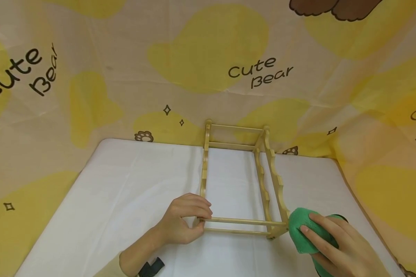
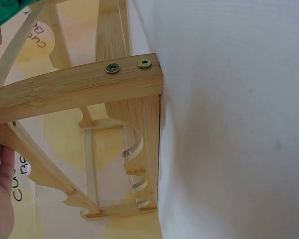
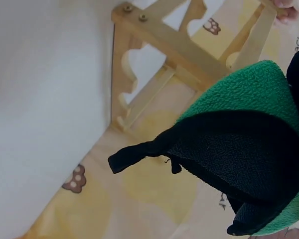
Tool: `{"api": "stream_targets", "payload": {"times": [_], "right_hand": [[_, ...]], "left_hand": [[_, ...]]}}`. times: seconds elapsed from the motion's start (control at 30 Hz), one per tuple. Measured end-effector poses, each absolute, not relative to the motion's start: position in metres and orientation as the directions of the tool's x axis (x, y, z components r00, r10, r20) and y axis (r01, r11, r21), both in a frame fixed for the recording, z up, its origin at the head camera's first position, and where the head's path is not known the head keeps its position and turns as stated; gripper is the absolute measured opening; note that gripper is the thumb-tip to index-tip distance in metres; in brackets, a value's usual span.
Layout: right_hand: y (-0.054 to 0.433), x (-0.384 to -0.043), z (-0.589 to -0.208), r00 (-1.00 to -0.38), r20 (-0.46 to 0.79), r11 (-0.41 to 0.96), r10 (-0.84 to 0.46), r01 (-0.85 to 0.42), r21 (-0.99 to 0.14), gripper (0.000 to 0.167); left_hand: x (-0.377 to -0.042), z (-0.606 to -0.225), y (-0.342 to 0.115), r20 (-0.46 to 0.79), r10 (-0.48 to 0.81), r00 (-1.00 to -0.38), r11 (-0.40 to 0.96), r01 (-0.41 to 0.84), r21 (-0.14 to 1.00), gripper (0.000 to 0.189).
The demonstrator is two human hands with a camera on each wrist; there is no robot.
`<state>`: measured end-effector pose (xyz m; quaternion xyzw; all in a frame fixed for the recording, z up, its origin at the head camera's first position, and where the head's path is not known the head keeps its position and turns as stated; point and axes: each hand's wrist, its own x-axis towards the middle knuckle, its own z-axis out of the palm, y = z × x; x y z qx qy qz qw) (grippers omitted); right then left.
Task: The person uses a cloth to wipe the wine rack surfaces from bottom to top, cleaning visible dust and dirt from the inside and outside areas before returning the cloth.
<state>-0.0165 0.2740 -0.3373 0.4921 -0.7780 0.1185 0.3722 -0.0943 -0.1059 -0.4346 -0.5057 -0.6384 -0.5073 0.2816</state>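
Observation:
A light wooden rack (image 1: 240, 221) with scalloped side rails stands on the white surface, its long side running away from me. My left hand (image 1: 183, 219) pinches its near left corner, thumb below and fingers above. In my right hand (image 1: 348, 246) is a bunched green cloth (image 1: 302, 232), right at the rack's near right corner. The right wrist view shows the cloth's dark lining (image 3: 234, 149) and a small black loop (image 3: 129, 157). Metal bolts (image 2: 112, 67) sit in the rack's end piece in the left wrist view. The cloth partly hides my right palm.
A white-covered table (image 1: 142, 184) lies under the rack. Yellow and cream fabric (image 1: 194, 50) printed with "Cute Bear" rises behind it and at both sides. A black object (image 1: 152, 267) shows beside my left wrist.

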Motion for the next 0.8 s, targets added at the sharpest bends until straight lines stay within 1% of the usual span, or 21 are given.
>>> {"api": "stream_targets", "payload": {"times": [0.07,0.2,0.37,0.57,0.67,0.8], "right_hand": [[0.273,-0.013,-0.341,-0.267,0.666,0.505,-0.697,-0.841,0.192,0.042],[0.27,-0.008,-0.351,-0.279,0.622,0.492,-0.731,-0.848,0.198,0.042],[0.261,-0.006,-0.364,-0.252,0.604,0.453,-0.757,-0.868,0.206,0.04],[0.25,-0.007,-0.379,-0.218,0.59,0.403,-0.777,-0.893,0.201,0.044],[0.247,-0.005,-0.386,-0.242,0.549,0.408,-0.8,-0.89,0.203,0.042],[0.245,-0.002,-0.396,-0.306,0.453,0.433,-0.837,-0.877,0.209,0.045]], "left_hand": [[-0.094,-0.435,-0.106,0.874,0.358,-0.329,-0.028,0.932,0.362,0.04],[-0.094,-0.435,-0.106,0.87,0.361,-0.336,-0.026,0.929,0.369,0.04],[-0.094,-0.436,-0.107,0.863,0.37,-0.343,-0.029,0.925,0.38,0.04],[-0.094,-0.436,-0.108,0.865,0.371,-0.339,-0.03,0.926,0.376,0.04],[-0.094,-0.436,-0.108,0.865,0.372,-0.337,-0.029,0.927,0.373,0.04],[-0.095,-0.436,-0.108,0.866,0.373,-0.334,-0.029,0.928,0.371,0.039]]}}
